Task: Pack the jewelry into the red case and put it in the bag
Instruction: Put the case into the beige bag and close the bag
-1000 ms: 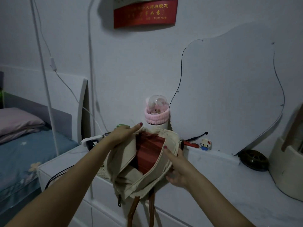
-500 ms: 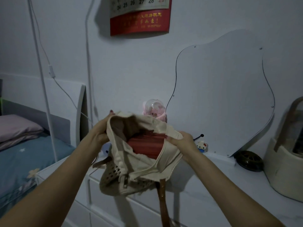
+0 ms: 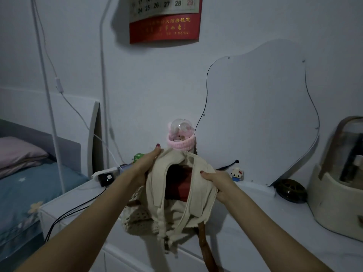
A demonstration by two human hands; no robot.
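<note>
surface: white dresser top (image 3: pixel 245 216) against the wall | left end: white power strip (image 3: pixel 106 171) with black plug, black cable trailing off the edge | back: pink-banded clear-domed bottle (image 3: pixel 180 138), small white cat figurine (image 3: pixel 237 173), wavy-edged mirror (image 3: pixel 259 114) | right: dark round dish (image 3: pixel 290 190), cream storage box (image 3: pixel 339 205)

Dim, bluish indoor light throughout, source unseen. Soft shadow beneath the wall calendar (image 3: pixel 165 18). Motion blur on the storage box (image 3: pixel 339 177) at right edge. Wide-angle bending of the lamp pole (image 3: pixel 46 79) at left. Grainy, low contrast.
</note>
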